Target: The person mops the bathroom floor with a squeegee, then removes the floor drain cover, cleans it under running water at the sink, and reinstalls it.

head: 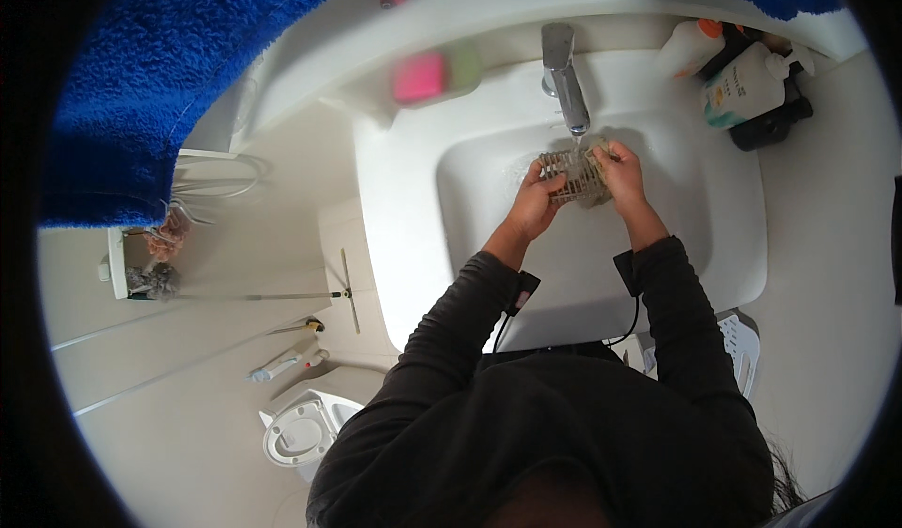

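A slatted rack-like object (574, 184) is held over the basin of a white washbasin (402, 225), under a chrome faucet (566, 84). Water runs from the spout onto it. My left hand (537, 204) grips its left side, thumb on top of the slats. A crumpled beige cloth (597, 158) is pinched in my right hand (620, 172), against the right end of the slatted object. Part of the cloth hangs below that end. The object's underside is hidden.
Pump and squeeze bottles (747, 84) crowd the basin's back right corner. At the back left sit a pink block (419, 77) and a green one. A blue towel (141, 105) hangs upper left. A toilet (303, 433) stands lower left, near a long-handled squeegee (345, 292).
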